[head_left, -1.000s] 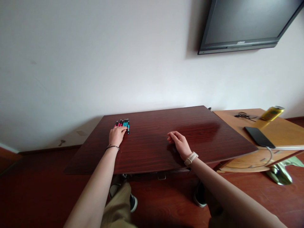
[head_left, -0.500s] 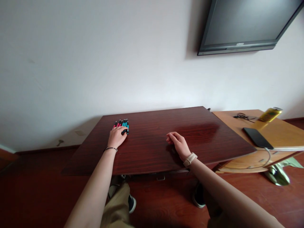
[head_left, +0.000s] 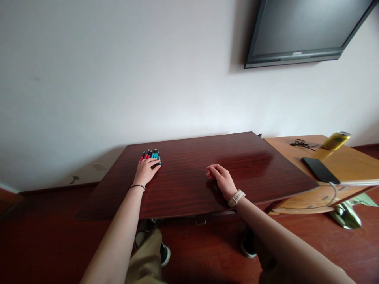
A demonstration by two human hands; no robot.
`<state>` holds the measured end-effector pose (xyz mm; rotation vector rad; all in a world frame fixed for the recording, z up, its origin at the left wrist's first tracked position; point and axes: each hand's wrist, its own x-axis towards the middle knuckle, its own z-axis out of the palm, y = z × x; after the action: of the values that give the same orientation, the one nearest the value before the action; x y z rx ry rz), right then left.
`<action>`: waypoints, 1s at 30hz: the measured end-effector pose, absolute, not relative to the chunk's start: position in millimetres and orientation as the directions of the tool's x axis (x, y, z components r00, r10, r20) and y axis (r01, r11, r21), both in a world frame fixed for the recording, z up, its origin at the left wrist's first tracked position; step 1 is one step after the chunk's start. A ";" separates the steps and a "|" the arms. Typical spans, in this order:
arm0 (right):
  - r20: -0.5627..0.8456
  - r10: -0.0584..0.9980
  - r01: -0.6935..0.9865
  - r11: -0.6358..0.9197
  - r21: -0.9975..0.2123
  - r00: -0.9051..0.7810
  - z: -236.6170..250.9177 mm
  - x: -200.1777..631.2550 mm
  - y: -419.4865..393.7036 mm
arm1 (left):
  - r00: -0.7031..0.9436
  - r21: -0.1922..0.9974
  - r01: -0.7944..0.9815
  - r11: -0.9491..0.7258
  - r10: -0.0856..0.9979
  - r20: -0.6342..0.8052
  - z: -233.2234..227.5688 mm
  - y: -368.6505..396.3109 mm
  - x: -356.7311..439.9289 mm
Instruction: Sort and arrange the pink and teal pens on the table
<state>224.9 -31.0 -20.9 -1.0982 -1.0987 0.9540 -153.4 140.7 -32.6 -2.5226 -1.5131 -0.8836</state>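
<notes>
Head view: left hand point(head_left: 145, 172) covers slim plastic pens point(head_left: 151, 154) on glossy wooden table point(head_left: 189, 173).

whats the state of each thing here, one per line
left hand: flat on the pens, fingers on them
pens: lying in a tight row on the dark table
right hand: resting on the table, fingers loosely curled, holding nothing
tv: screen dark
phone: face up, screen dark, cable at its near end
can: upright on the lighter table
</notes>
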 end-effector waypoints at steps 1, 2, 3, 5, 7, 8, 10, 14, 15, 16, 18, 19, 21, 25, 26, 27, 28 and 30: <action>0.189 0.961 -0.050 0.203 -0.978 0.204 -21.0 224.9 -30.9 | 0.351 0.225 0.830 -0.511 0.791 0.501 -31.7 140.6 -153.0; 0.189 0.960 -0.047 0.202 -0.978 0.205 -21.1 224.9 -30.7 | 0.354 0.222 0.832 -0.508 0.795 0.493 -30.6 140.1 -152.6; 0.189 0.960 -0.045 0.202 -0.978 0.206 -21.1 224.9 -30.6 | 0.355 0.221 0.834 -0.505 0.799 0.485 -29.6 139.5 -152.3; 0.189 0.960 -0.042 0.202 -0.979 0.206 -21.1 224.9 -30.4 | 0.358 0.225 0.836 -0.501 0.807 0.470 -28.1 138.3 -152.3; 0.191 0.960 -0.043 0.203 -0.978 0.204 -21.3 225.0 -30.3 | 0.346 0.243 0.835 -0.494 0.814 0.466 -27.5 137.4 -153.4; 0.191 0.960 -0.044 0.204 -0.978 0.204 -21.6 225.2 -30.2 | 0.334 0.257 0.835 -0.487 0.819 0.466 -27.5 137.2 -154.2; 0.192 0.961 -0.041 0.204 -0.978 0.201 -22.2 225.5 -30.1 | 0.293 0.286 0.841 -0.460 0.831 0.473 -27.9 137.5 -156.4; 0.193 0.961 -0.034 0.203 -0.979 0.197 -22.3 225.8 -30.5 | 0.199 0.300 0.876 -0.378 0.849 0.490 -28.6 140.5 -159.3; 0.193 0.961 -0.034 0.204 -0.978 0.197 -21.8 225.7 -30.8 | 0.192 0.291 0.885 -0.364 0.854 0.484 -28.5 141.6 -159.4; 0.193 0.961 -0.034 0.203 -0.979 0.199 -21.2 225.5 -31.0 | 0.192 0.281 0.892 -0.355 0.859 0.475 -28.5 142.6 -159.3; 0.189 0.961 -0.034 0.200 -0.979 0.203 -19.7 225.2 -31.5 | 0.201 0.264 0.900 -0.348 0.867 0.456 -28.1 144.1 -158.5; 0.187 0.961 -0.034 0.198 -0.980 0.204 -19.1 225.1 -31.7 | 0.203 0.259 0.902 -0.346 0.868 0.453 -28.0 144.5 -158.0; 0.188 0.961 -0.034 0.199 -0.979 0.204 -18.7 225.0 -31.9 | 0.205 0.255 0.902 -0.347 0.866 0.456 -27.7 144.7 -157.3; 0.197 0.960 -0.029 0.207 -0.978 0.200 -20.3 225.4 -31.5 | 0.226 0.233 0.902 -0.365 0.856 0.464 -28.6 144.3 -157.4; 0.197 0.960 -0.028 0.207 -0.978 0.199 -20.9 225.5 -31.4 | 0.233 0.227 0.901 -0.371 0.853 0.467 -29.2 144.6 -157.6; 0.196 0.960 -0.029 0.206 -0.978 0.198 -21.4 225.6 -31.3 | 0.237 0.225 0.899 -0.375 0.850 0.471 -29.8 145.0 -157.9; 0.195 0.961 -0.029 0.205 -0.978 0.198 -21.9 225.7 -31.1 | 0.238 0.225 0.898 -0.378 0.848 0.474 -30.3 145.5 -158.1; 0.196 0.960 -0.026 0.205 -0.978 0.199 -22.5 225.8 -30.8 | 0.238 0.231 0.895 -0.382 0.846 0.477 -31.0 146.5 -158.3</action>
<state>225.8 -30.8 -22.5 -1.1142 -1.1214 0.9407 -158.3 146.5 -31.0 -2.4003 -1.6924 -0.8315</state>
